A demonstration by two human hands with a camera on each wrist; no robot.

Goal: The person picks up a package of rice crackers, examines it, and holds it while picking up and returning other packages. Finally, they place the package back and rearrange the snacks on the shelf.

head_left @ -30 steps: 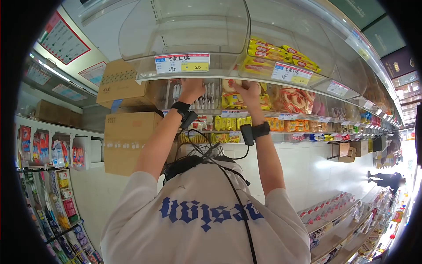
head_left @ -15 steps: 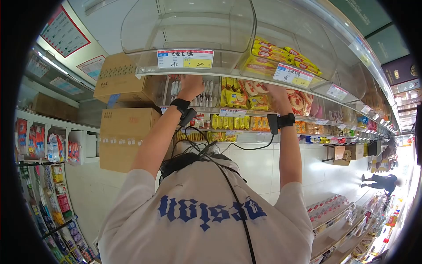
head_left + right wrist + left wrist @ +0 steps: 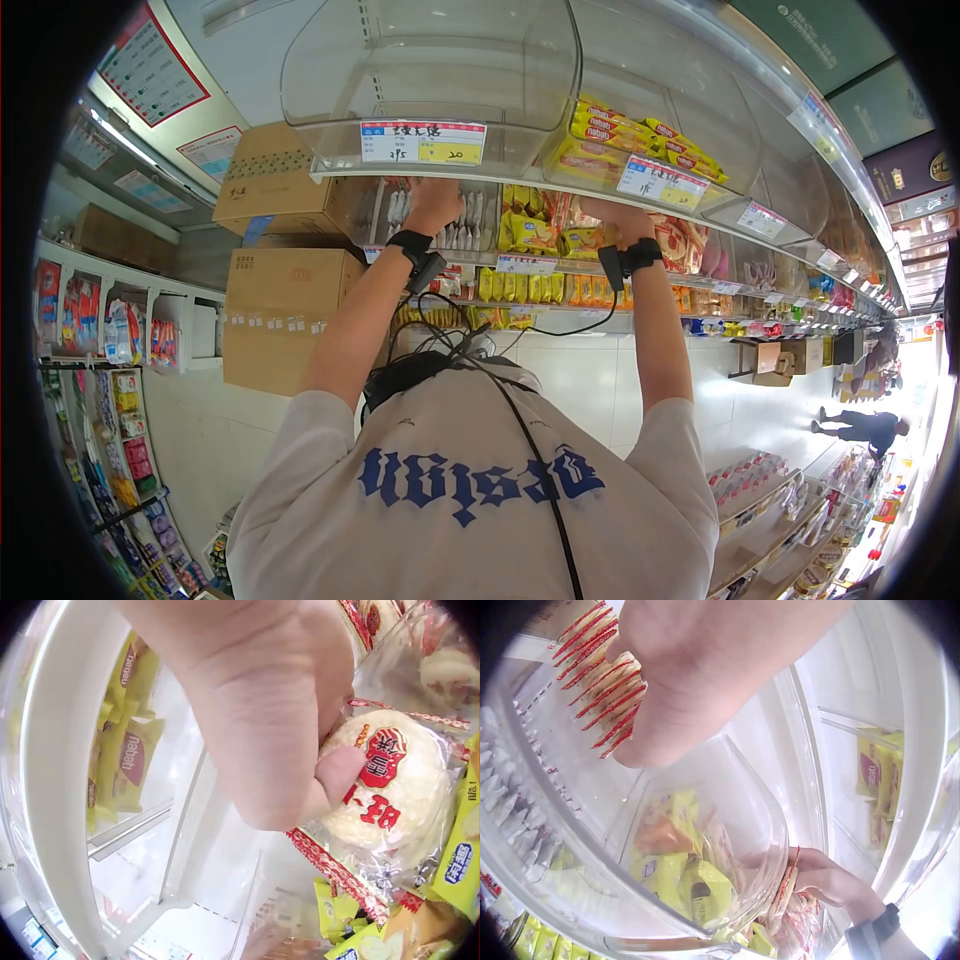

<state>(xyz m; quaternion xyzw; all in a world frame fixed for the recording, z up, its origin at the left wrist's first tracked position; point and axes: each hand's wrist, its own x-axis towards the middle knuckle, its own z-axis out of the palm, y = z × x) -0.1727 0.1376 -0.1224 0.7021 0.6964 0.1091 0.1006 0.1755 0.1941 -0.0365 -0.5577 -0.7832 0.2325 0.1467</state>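
Observation:
My left hand (image 3: 435, 205) is inside a clear bin under the upper shelf. In the left wrist view its fingers and thumb grip a row of rice cracker packets (image 3: 604, 686), red-edged and standing side by side. Over the bins to the right, my right hand (image 3: 622, 218) pinches a round white rice cracker packet (image 3: 390, 802), thumb flat on its clear wrapper with red printing. Below that packet lie yellow snack packets (image 3: 360, 941); the fingers behind it are hidden. More red-edged rice cracker packets (image 3: 685, 240) fill the bin beside my right hand.
A clear upper bin (image 3: 430, 75) with a price tag overhangs both hands. Yellow wafer packets (image 3: 600, 130) lie in the neighbouring upper bin. Cardboard boxes (image 3: 290, 315) are stacked at the left. A black cable (image 3: 530, 450) runs over the shirt, and a person (image 3: 865, 428) stands far right.
My right hand has moved right from the yellow packets to the rice cracker bin, then slightly back left. My left hand has stayed in its bin.

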